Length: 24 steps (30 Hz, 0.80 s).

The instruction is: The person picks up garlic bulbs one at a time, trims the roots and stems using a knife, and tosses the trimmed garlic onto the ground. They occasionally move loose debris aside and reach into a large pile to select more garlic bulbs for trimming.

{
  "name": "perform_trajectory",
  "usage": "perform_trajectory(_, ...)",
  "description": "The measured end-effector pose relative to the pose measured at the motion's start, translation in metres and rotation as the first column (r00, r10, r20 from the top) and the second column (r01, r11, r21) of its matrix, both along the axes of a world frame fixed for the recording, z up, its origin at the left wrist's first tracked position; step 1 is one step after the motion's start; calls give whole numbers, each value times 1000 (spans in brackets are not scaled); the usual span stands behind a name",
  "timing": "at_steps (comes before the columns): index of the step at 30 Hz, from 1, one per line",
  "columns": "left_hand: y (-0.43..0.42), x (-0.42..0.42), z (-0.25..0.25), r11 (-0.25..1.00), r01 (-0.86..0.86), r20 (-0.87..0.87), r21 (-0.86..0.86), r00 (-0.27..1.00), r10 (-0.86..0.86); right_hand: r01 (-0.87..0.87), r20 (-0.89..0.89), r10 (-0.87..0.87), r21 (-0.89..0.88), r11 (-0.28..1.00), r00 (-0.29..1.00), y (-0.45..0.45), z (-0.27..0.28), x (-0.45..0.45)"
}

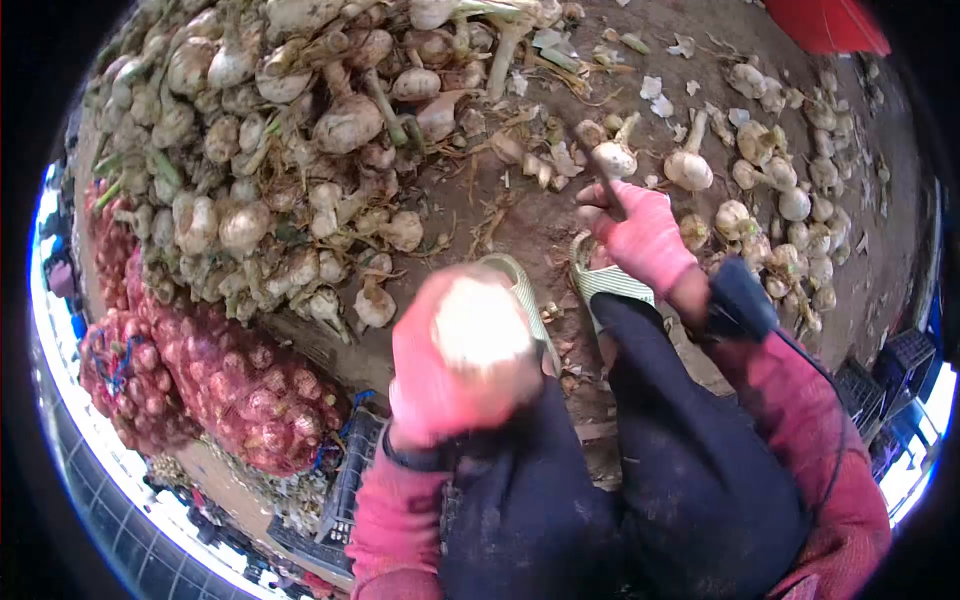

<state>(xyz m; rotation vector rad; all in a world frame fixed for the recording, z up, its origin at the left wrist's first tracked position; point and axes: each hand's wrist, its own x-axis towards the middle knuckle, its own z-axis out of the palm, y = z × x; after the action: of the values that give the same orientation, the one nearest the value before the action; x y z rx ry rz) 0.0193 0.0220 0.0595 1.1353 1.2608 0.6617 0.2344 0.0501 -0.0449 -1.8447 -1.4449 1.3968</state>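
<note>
Our left hand (425,370) grips a blurred bulb (482,322) near our left leg (520,490); our right hand (645,238) grips a knife (606,186); filled sacks (240,385) suggest much is done; the stemmed heap (265,165), we judge, remains.

garlic-handling site; piled garlic (245,228); red mesh sacks (240,385); crates (905,358); dirt floor (700,25)

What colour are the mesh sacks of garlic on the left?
Pinkish-red mesh sacks; they show best in the head view, the only one.
</note>
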Motion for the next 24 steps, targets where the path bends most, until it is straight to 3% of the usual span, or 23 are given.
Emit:
perform_trajectory(1,0,6,-9,968,-178,-8,-177,984,179,34,-280,-64,-110,993,958,0,17,-6)
perform_trajectory(2,-2,6,-23,956,-184,113,-229,970,214,-4,-436,-90,-209,978,896,0,30,-15)
perform_trajectory(3,-1,7,-37,959,-170,129,-228,971,203,-62,-576,-130,-301,952,807,0,42,-22)
perform_trajectory(5,-5,7,-55,997,-72,33,15,997,72,-267,-593,-86,-481,835,801,4,62,-24)
perform_trajectory(6,-6,9,-51,978,-186,240,-94,949,204,-168,-590,-99,-380,910,801,-3,56,-31)
perform_trajectory(7,-7,5,-55,976,-216,-12,-8,976,216,-170,-592,-96,-377,910,800,-2,54,-31)
perform_trajectory(8,-8,1,-60,936,-339,242,-97,904,353,-182,-644,-50,-289,940,764,-3,52,-31)
perform_trajectory(9,-8,-2,-61,876,-433,461,-213,746,480,-192,-691,2,-198,961,722,-4,51,-33)
perform_trajectory(10,-7,-4,-59,919,-303,503,-251,770,391,-245,-701,113,-91,965,704,-1,51,-34)
perform_trajectory(11,-8,-5,-53,889,-284,449,-358,783,431,-256,-704,123,-86,963,699,2,49,-34)
perform_trajectory(13,-8,-5,-46,896,-258,173,-361,926,336,-249,-507,321,205,946,800,5,47,-29)
perform_trajectory(14,-4,-3,-43,864,-277,137,-420,922,362,-255,-505,324,203,946,800,6,49,-29)
perform_trajectory(15,-7,-3,-48,863,-278,138,-423,921,364,-371,-226,455,333,867,861,7,53,-28)
perform_trajectory(16,-11,-2,-58,948,-273,141,-164,945,296,-505,80,523,415,757,849,8,55,-28)
perform_trajectory(17,-15,-2,-64,964,-242,125,107,965,229,-506,80,523,413,757,848,12,49,-26)
perform_trajectory(18,-20,-3,-63,968,-251,108,-27,962,252,-648,281,591,189,738,756,19,36,-22)
perform_trajectory(19,-18,-3,-59,968,-251,111,-25,961,253,-718,444,663,-61,693,603,24,21,-16)
perform_trajectory(21,-9,-8,-49,961,-233,83,-151,965,247,-335,321,296,72,940,900,15,-28,38)
perform_trajectory(22,-5,-13,-64,965,-51,-136,258,987,88,-251,448,108,272,929,887,15,-16,55)
perform_trajectory(23,2,3,-47,992,-115,56,-58,991,118,162,25,-167,154,975,986,19,10,59)
perform_trajectory(24,-2,13,-47,995,-102,242,-12,965,102,394,122,-395,35,918,910,23,39,63)
